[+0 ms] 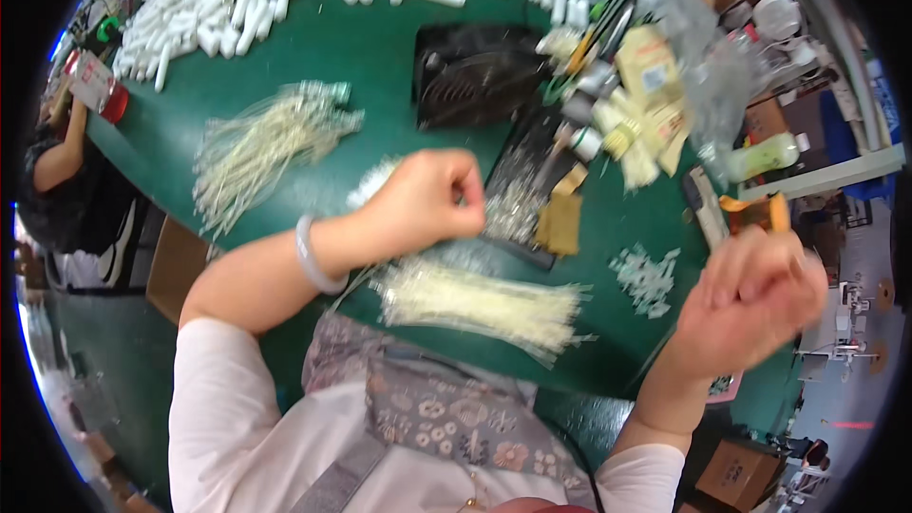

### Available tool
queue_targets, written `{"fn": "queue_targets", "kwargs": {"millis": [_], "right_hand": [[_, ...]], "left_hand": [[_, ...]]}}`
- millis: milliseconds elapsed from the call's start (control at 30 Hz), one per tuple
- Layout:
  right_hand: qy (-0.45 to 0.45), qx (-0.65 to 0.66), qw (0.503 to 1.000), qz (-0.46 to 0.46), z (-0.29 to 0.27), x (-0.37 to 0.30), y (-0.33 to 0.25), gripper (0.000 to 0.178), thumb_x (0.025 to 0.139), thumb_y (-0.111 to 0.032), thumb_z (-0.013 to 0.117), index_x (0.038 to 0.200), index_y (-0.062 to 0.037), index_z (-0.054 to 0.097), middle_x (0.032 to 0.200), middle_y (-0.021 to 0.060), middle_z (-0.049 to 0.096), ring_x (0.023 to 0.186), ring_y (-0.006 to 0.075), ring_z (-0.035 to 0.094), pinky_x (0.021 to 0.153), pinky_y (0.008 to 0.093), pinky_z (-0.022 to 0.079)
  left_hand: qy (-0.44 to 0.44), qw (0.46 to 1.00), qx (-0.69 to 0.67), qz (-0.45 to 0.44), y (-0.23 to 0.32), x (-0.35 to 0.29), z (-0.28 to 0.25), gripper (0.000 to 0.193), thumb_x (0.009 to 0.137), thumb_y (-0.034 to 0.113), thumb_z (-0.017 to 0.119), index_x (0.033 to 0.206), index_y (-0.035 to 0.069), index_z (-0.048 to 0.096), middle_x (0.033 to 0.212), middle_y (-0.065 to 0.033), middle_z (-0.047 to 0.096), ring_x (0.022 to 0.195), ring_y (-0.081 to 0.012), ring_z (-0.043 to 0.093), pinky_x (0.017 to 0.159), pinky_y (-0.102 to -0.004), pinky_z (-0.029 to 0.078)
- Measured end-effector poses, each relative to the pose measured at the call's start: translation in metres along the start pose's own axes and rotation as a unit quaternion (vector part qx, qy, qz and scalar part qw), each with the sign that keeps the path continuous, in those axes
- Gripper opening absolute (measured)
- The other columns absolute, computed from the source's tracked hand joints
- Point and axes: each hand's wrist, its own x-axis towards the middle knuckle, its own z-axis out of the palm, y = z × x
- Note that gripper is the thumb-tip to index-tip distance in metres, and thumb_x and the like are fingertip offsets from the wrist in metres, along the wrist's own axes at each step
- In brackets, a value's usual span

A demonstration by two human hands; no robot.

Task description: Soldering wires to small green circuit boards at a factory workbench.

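Observation:
My left hand (423,201) is above the middle of the green table (380,133), its fingers curled and the thumb drawn in to the index finger. Anything pinched there is too small to make out. Below it lies a bundle of pale thin wires (480,306) along the near edge. My right hand (750,299) is raised over the table's right side, fingers curled and slightly blurred; what they hold, if anything, does not show. Small whitish pieces (646,280) lie to its left. Between the hands, a dark tray (521,166) holds small shiny metal parts.
White tubes (247,0) pile along the far edge. A second wire bundle (275,147) lies at left. A black fan-like box (480,74) stands at the back, beside tools, bags and a bottle (768,157). A co-worker's arm (62,157) and a red-lidded jar (97,87) are at far left.

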Motion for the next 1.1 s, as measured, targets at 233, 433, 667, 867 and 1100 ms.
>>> {"fn": "queue_targets", "kwargs": {"millis": [233, 433, 667, 867, 1100], "right_hand": [[0.048, -0.106, 0.968, 0.221, 0.029, -0.08, 0.061, 0.008, 0.083, 0.002, 0.056, 0.091, -0.0001, 0.056, 0.076, 0.0003, 0.045, 0.061, 0.0054, 0.038, 0.056, 0.0173, 0.031], [-0.02, -0.179, 0.954, 0.239, 0.044, -0.077, 0.064, 0.006, 0.079, -0.001, 0.063, 0.083, 0.0001, 0.058, 0.068, 0.0014, 0.045, 0.056, 0.0069, 0.04, 0.048, 0.0219, 0.032], [0.024, -0.211, 0.962, 0.171, 0.029, -0.081, 0.062, 0.011, 0.075, -0.003, 0.067, 0.081, -0.0024, 0.058, 0.07, 0.0013, 0.045, 0.055, 0.007, 0.036, 0.048, 0.0203, 0.029], [0.097, -0.263, 0.96, 0.019, 0.007, -0.026, 0.023, 0.002, 0.08, 0.0, 0.055, 0.082, -0.0006, 0.056, 0.076, 0.0031, 0.047, 0.058, 0.0074, 0.038, 0.051, 0.0199, 0.031], [0.15, -0.4, 0.875, -0.23, -0.02, 0.019, 0.013, 0.012, 0.078, 0.003, 0.063, 0.089, -0.0011, 0.06, 0.074, 0.0032, 0.05, 0.068, 0.012, 0.044, 0.058, 0.0216, 0.035]], "left_hand": [[-0.011, 0.997, -0.042, -0.067, 0.002, 0.013, 0.008, 0.01, 0.068, 0.004, 0.063, 0.07, -0.001, 0.055, 0.071, -0.006, 0.059, 0.063, -0.0083, 0.053, 0.057, -0.0219, 0.044], [-0.027, 0.998, -0.018, -0.046, 0.017, 0.007, 0.013, 0.01, 0.07, 0.0, 0.063, 0.072, 0.0, 0.053, 0.075, -0.0015, 0.058, 0.065, -0.0038, 0.05, 0.057, -0.0179, 0.042], [-0.027, 0.998, -0.03, -0.043, -0.011, 0.0, 0.016, 0.01, 0.066, 0.007, 0.064, 0.068, 0.001, 0.056, 0.064, -0.0051, 0.057, 0.059, -0.0104, 0.052, 0.054, -0.0248, 0.043], [-0.013, 0.998, -0.007, -0.062, -0.003, -0.007, 0.004, 0.01, 0.066, 0.005, 0.065, 0.068, 0.0, 0.056, 0.066, -0.0045, 0.059, 0.06, -0.0077, 0.053, 0.055, -0.0221, 0.043], [-0.035, 0.993, -0.075, -0.085, -0.006, 0.005, 0.005, 0.011, 0.072, -0.002, 0.062, 0.071, 0.001, 0.052, 0.077, -0.0041, 0.059, 0.064, -0.0038, 0.05, 0.055, -0.0178, 0.042]]}}
